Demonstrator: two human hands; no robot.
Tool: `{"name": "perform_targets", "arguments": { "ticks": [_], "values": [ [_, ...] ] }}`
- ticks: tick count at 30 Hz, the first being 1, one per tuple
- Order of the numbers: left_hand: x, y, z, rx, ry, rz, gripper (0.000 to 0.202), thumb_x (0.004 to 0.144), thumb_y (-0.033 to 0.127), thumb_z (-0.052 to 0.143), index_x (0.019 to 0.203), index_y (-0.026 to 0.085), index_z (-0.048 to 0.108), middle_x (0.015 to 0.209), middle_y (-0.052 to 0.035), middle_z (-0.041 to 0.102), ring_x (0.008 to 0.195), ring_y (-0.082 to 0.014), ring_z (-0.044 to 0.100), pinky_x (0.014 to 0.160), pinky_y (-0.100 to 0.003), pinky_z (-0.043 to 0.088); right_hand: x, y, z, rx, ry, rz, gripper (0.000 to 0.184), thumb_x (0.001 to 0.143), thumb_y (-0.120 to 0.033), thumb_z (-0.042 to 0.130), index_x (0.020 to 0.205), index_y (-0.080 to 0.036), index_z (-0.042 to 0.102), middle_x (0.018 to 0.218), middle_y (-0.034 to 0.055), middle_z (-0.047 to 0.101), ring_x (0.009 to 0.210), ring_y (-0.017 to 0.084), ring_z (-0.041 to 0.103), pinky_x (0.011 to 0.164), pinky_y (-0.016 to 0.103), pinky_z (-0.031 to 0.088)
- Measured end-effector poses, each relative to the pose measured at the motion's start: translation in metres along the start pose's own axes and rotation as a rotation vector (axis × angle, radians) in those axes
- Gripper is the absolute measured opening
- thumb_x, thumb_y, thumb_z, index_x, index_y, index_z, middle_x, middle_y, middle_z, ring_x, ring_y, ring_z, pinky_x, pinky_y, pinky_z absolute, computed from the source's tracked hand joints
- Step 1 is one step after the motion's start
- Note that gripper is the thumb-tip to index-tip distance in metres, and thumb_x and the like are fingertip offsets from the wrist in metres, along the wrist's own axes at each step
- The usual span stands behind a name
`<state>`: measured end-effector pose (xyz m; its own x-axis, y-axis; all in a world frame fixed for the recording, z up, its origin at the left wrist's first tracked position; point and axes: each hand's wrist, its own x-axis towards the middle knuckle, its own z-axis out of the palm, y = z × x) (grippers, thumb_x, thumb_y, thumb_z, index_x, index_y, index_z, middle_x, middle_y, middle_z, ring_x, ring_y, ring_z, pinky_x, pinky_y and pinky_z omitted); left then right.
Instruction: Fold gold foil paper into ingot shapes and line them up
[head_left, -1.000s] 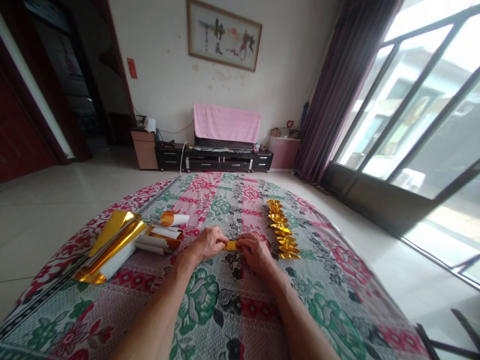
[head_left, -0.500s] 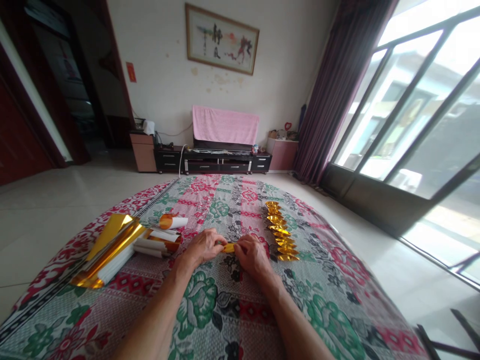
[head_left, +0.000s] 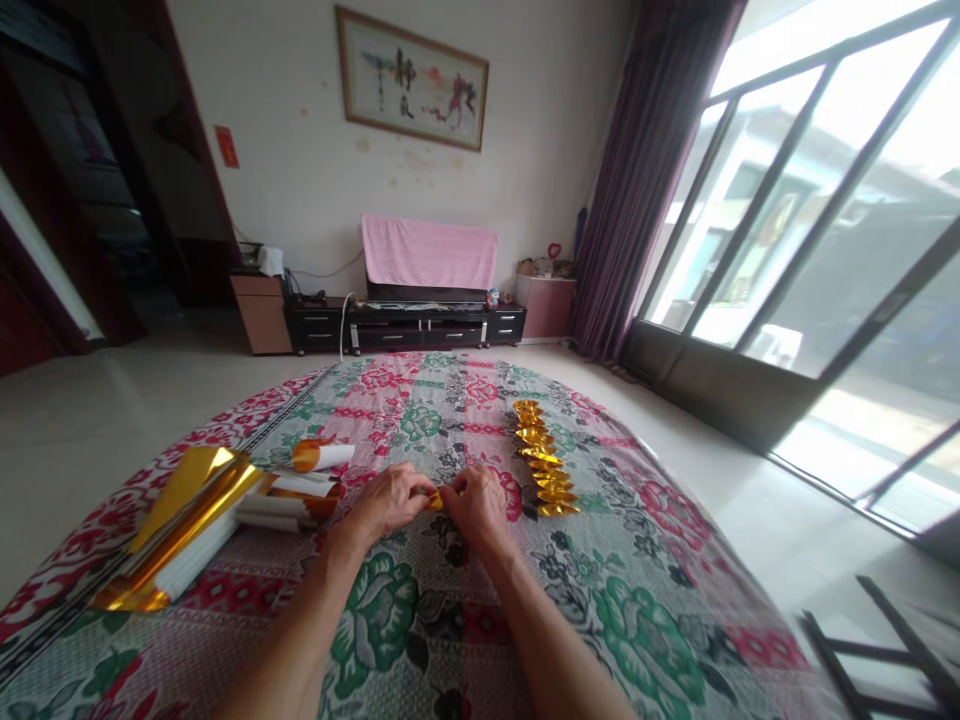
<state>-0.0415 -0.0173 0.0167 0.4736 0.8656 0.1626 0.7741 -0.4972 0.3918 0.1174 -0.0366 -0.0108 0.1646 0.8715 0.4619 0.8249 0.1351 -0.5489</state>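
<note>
My left hand (head_left: 388, 501) and my right hand (head_left: 474, 502) meet over a floral cloth (head_left: 420, 610), fingers pinched together on a small folded piece of gold foil paper (head_left: 435, 499). Only a sliver of the foil shows between the fingertips. To the right of my right hand runs a row of several folded gold pieces (head_left: 541, 462). Left of my left hand lie rolled gold-and-white papers (head_left: 300, 485) and a stack of gold foil sheets (head_left: 176, 525).
The cloth covers a round surface with tiled floor around it. A TV stand with a pink towel (head_left: 429, 252) stands against the far wall. Large windows and a dark curtain (head_left: 637, 170) fill the right. A dark frame (head_left: 885, 650) pokes in at bottom right.
My hands have drawn closer together, covering more of the gold piece. The view has swung slightly to the right.
</note>
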Motion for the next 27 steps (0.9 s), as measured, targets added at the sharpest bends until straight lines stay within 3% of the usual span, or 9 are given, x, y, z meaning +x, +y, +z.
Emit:
{"name": "perform_targets", "arguments": {
  "ticks": [8, 14, 23, 27],
  "values": [
    [0.0, -0.001, 0.001, -0.01, -0.02, -0.037, 0.024, 0.077, 0.03, 0.051, 0.089, 0.03, 0.071, 0.076, -0.001, 0.056, 0.072, -0.014, 0.054, 0.067, -0.023, 0.041, 0.003, 0.005, 0.007, 0.024, -0.027, 0.059, 0.004, 0.068, -0.021, 0.061, 0.065, -0.022, 0.063, 0.076, 0.0052, 0.058, 0.079, 0.02, 0.052, 0.07, 0.028, 0.038],
    [0.001, -0.003, 0.003, 0.003, -0.02, -0.04, 0.024, 0.076, 0.028, 0.051, 0.089, 0.03, 0.071, 0.08, -0.0015, 0.058, 0.075, -0.0147, 0.054, 0.07, -0.024, 0.041, 0.01, 0.012, 0.002, 0.063, -0.075, 0.059, 0.015, 0.073, -0.015, 0.054, 0.069, -0.021, 0.067, 0.075, 0.0054, 0.061, 0.076, 0.018, 0.055, 0.07, 0.026, 0.04],
    [0.002, -0.006, 0.005, 0.003, -0.031, -0.056, 0.024, 0.075, 0.028, 0.052, 0.09, 0.029, 0.071, 0.08, -0.0009, 0.058, 0.075, -0.0147, 0.054, 0.07, -0.023, 0.041, 0.014, 0.019, -0.002, 0.146, -0.119, 0.106, 0.027, 0.066, -0.003, 0.049, 0.063, -0.02, 0.07, 0.072, 0.0037, 0.064, 0.069, 0.014, 0.057, 0.065, 0.021, 0.039],
    [0.001, -0.004, 0.003, -0.004, -0.03, -0.047, 0.026, 0.074, 0.027, 0.05, 0.09, 0.029, 0.071, 0.079, -0.0009, 0.058, 0.074, -0.0145, 0.055, 0.071, -0.024, 0.041, 0.01, 0.018, -0.005, 0.162, -0.075, 0.096, 0.028, 0.068, -0.003, 0.046, 0.063, -0.019, 0.069, 0.073, 0.0037, 0.064, 0.07, 0.014, 0.056, 0.066, 0.022, 0.039]
  ]
}}
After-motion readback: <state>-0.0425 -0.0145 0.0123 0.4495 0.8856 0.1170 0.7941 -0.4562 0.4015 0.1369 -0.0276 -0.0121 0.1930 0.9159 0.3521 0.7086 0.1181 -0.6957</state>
